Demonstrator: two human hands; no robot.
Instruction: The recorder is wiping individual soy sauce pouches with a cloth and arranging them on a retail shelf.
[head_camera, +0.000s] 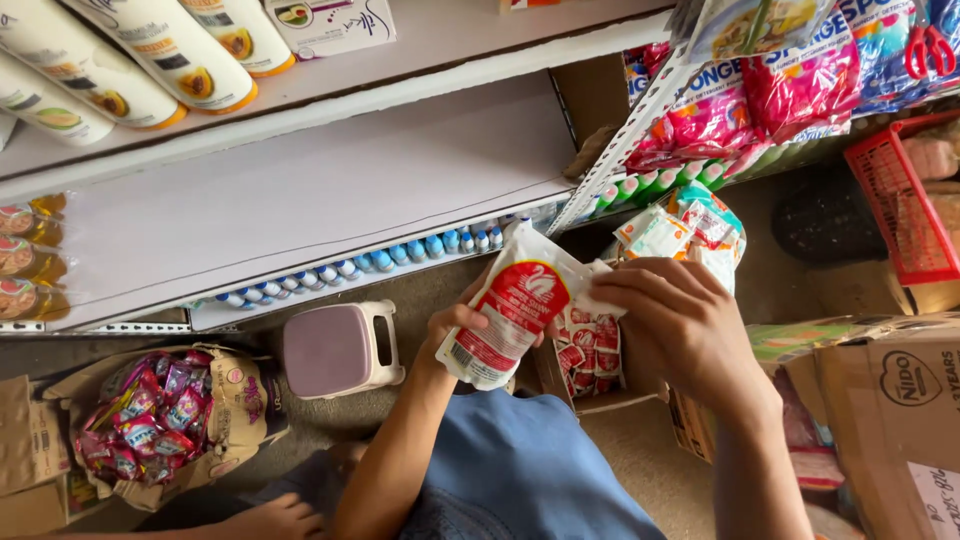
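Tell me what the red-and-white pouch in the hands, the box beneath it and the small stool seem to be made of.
Red-and-white pouch: likely flexible plastic film, glossy; it creases and catches light where the left hand and right hand grip it.
Box: brown cardboard, matte, with raw-edged flaps.
Stool: looks like moulded plastic, smooth mauve top, rounded pale frame.

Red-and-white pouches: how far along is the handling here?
Done: nothing shows on the bare white shelf. In hand: the left hand grips one red-and-white pouch, and the right hand touches its top edge. Left: more matching pouches sit in the open carton below.
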